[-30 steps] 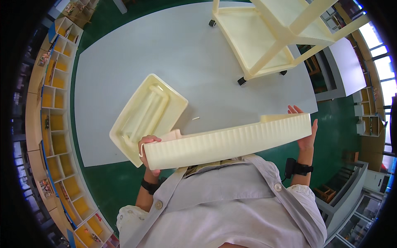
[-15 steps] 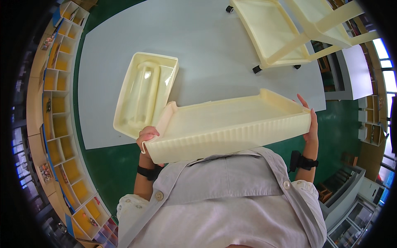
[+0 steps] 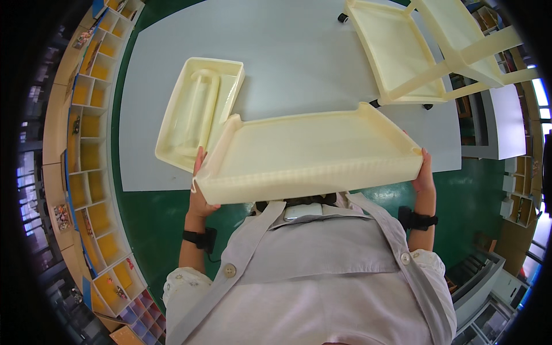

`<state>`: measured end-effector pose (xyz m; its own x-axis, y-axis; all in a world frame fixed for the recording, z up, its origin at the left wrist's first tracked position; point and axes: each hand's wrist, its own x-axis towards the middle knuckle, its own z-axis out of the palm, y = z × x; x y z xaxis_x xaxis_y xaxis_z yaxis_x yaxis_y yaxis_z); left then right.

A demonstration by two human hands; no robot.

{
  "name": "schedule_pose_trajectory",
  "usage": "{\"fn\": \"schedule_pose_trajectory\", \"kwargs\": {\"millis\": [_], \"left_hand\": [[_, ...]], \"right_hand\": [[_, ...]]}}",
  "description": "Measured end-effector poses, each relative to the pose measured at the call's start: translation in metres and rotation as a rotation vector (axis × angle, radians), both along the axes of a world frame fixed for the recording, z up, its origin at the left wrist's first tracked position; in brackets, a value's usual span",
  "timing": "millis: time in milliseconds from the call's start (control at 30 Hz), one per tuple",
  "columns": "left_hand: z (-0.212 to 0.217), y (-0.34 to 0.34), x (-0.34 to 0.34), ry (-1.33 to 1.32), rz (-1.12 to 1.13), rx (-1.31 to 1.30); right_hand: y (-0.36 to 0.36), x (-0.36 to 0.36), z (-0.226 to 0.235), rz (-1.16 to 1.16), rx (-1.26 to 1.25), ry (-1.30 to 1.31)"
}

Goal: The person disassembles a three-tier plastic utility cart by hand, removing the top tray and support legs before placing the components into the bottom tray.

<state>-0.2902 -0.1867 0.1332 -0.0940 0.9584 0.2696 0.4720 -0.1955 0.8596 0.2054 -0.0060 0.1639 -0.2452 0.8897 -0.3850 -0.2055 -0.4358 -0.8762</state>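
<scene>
presently gripping a wide, shallow cream tray by its two ends, with the left hand curled round one and the right hand round the other. on the left, pressing straight fingers up along the outer wall and setting the thumb at the lower front corner; on the right, clasping the end wall, partly hidden behind it. holding the tray open side up, raised before the chest and crossing the near edge of the table in view. wearing black wristbands on both arms. placed near the table's left front corner: a deep cream bin, overlapped in view by the tray, impossible to tell whether touching. standing along the table's right edge: a cream cart on black casters. past the left edge: shelving with yellow-backed compartments, above green floor.
</scene>
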Motion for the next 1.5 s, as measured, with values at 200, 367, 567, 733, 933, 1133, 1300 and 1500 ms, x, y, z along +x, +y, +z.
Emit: {"fn": "schedule_pose_trajectory", "kwargs": {"millis": [200,367,567,733,933,1133,1300,1500], "left_hand": [[0.054,0.003,-0.009,-0.850,-0.066,-0.609],[0.083,0.024,0.012,-0.312,0.010,-0.924],[0.056,0.036,0.015,-0.528,0.090,-0.675],[-0.008,0.050,0.014,-0.524,0.159,-0.539],[-0.098,0.031,0.009,-0.240,0.120,-0.465],[-0.121,0.026,-0.008,-0.017,0.291,-0.721],[-0.070,0.054,0.014,0.513,0.671,-0.540],[-0.091,0.066,-0.022,0.985,0.501,-0.863]], "right_hand": [[0.049,0.016,0.003,0.220,-0.321,-0.076],[0.056,0.003,0.000,0.214,-0.186,-0.103],[0.054,0.002,0.006,0.246,0.013,-0.093],[0.049,-0.018,-0.033,0.198,0.055,-0.067],[0.048,-0.024,-0.134,0.152,0.121,-0.243],[0.037,-0.030,-0.183,-0.022,0.319,-0.604],[0.035,-0.029,-0.187,-0.046,0.351,-0.693],[0.032,-0.039,-0.176,-0.069,0.370,-0.736]]}}
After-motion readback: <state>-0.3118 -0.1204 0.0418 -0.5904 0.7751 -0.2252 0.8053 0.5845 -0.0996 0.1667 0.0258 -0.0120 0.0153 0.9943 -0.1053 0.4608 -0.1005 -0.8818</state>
